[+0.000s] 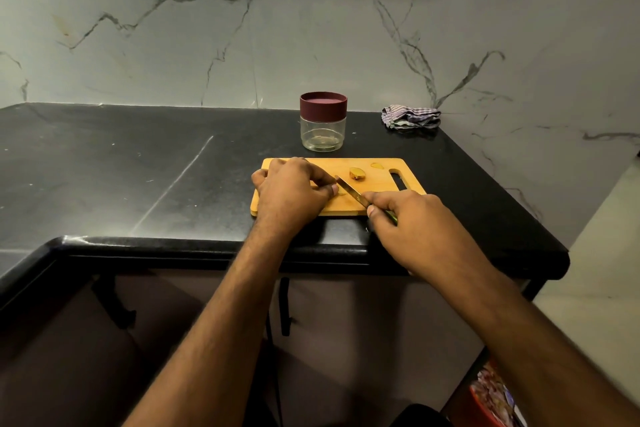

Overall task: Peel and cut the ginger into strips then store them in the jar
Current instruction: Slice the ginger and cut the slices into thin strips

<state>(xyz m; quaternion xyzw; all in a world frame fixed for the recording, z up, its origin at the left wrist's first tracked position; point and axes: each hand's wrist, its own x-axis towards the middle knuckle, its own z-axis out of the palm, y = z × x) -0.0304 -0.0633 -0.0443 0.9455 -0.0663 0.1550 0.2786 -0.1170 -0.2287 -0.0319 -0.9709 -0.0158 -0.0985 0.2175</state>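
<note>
A wooden cutting board [377,184] lies near the front edge of the black counter. My left hand [291,191] rests on the board's left part, its fingertips pinching a small ginger slice [341,191]. My right hand [412,222] grips a green-handled knife [353,192], whose blade slants up-left onto that slice. A larger peeled ginger piece [356,173] sits mid-board, and a thin slice [376,165] lies near the far edge. Behind the board stands a glass jar [323,132] with its maroon lid [323,106] on.
A crumpled striped cloth [410,117] lies at the back right of the black counter [138,166]. The counter ends just right of the board. A marble wall with sockets rises behind. A red bin [491,399] stands on the floor at lower right.
</note>
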